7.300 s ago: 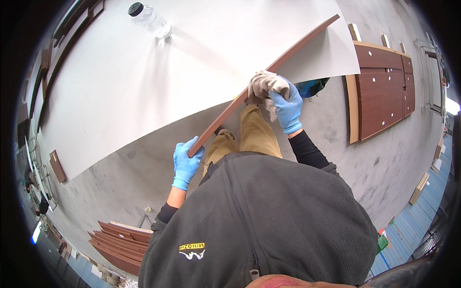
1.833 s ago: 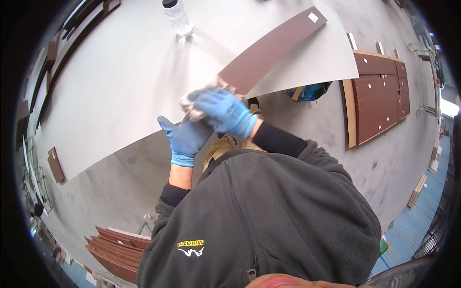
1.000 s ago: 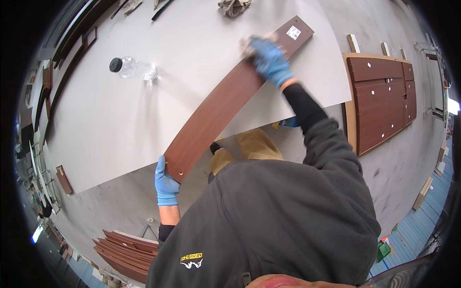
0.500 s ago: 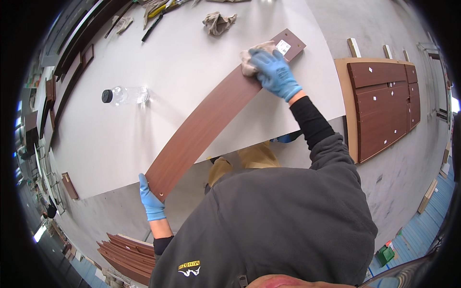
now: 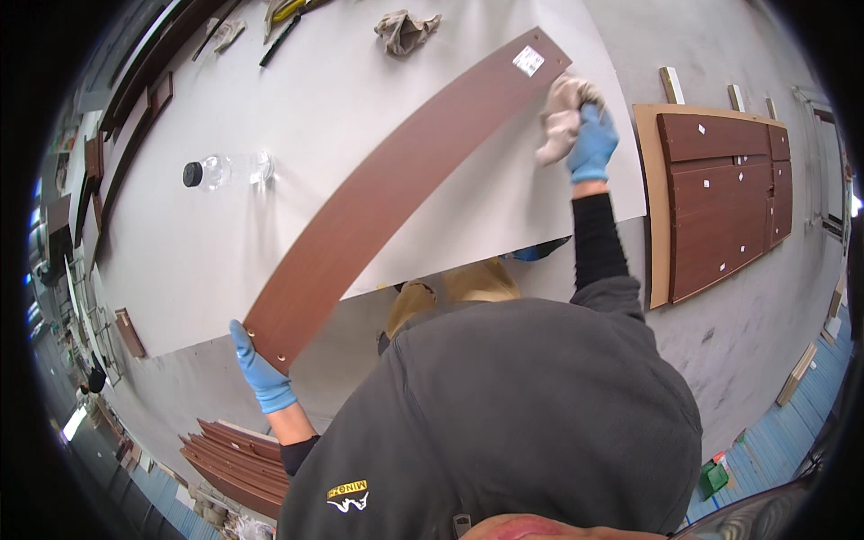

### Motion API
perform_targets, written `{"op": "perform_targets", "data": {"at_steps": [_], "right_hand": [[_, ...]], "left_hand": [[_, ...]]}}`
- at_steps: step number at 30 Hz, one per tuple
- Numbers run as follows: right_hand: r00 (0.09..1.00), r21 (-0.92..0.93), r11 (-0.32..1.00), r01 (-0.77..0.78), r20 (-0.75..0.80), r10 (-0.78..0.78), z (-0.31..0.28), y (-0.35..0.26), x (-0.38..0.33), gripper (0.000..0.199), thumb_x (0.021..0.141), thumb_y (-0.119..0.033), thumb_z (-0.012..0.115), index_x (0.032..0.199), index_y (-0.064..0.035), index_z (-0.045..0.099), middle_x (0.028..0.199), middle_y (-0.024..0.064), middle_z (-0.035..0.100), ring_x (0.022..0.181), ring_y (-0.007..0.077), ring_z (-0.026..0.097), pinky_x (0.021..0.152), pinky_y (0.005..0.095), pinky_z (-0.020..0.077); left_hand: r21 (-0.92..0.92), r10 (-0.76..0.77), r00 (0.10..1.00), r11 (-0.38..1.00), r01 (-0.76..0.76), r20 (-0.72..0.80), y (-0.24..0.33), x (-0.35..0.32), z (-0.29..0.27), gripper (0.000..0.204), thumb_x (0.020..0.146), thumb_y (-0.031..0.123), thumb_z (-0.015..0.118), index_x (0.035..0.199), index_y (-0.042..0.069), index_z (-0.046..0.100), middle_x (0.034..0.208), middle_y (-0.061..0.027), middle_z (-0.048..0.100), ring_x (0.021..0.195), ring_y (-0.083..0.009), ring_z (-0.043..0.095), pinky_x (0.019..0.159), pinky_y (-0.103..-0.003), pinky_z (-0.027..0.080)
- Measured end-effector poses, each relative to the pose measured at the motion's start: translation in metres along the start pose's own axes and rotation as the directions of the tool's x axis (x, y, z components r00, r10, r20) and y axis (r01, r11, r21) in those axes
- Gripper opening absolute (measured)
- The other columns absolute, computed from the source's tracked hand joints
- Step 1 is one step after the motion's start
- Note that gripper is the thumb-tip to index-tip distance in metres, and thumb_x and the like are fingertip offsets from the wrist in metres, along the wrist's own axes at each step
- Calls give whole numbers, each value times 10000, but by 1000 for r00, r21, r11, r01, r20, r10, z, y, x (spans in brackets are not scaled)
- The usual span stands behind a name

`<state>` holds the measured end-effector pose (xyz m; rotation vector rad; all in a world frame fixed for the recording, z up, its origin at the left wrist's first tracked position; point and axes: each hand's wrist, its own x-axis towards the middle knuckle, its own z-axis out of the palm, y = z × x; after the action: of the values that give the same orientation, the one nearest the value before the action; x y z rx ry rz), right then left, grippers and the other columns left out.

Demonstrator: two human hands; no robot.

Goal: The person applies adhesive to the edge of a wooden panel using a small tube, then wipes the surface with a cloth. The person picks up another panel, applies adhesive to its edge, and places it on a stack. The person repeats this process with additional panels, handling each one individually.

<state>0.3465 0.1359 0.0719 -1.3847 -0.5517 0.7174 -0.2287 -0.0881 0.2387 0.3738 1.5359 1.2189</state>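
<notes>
A long reddish-brown wood-veneer panel (image 5: 387,198) lies flat across the pale grey worktable (image 5: 225,261), running from lower left to upper right, with a small white sticker near its far end. My left hand (image 5: 259,371), in a blue glove, grips the panel's near end, which overhangs the table edge. My right hand (image 5: 589,144), also blue-gloved, holds a crumpled beige rag (image 5: 560,117) just off the right side of the panel's far end.
A clear plastic bottle (image 5: 225,171) with a black cap lies on the table's left. Another crumpled rag (image 5: 407,29) and some tools sit at the far edge. More brown panels (image 5: 720,198) lie on the floor at right, and a stack (image 5: 236,454) at lower left.
The panel was laid flat on the table from an edge-up hold. My right hand wiped with the rag to the far end, then moved off the panel to its right side.
</notes>
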Motion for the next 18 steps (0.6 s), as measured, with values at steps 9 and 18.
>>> {"op": "perform_targets", "data": {"at_steps": [9,18], "right_hand": [[685,485,530,-696,671,284,85,-62,-97,466,1014,-425,682,1290,-52,643,1154,72,719,1051,225,706,942,362,589],[669,411,631,-658,703,240,127,-95,-150,213,1009,-233,666,1146,-70,679,1027,46,704,869,163,677,768,297,565]], "left_hand": [[-52,55,996,997,-51,76,2,-3,-22,748,1042,614,520,1421,-28,578,1409,-150,640,1248,-287,640,1085,-435,496],[825,663,727,300,-480,182,40,11,30,595,1060,323,625,1504,-46,482,1506,-187,549,1386,-276,518,1173,-400,383]]}}
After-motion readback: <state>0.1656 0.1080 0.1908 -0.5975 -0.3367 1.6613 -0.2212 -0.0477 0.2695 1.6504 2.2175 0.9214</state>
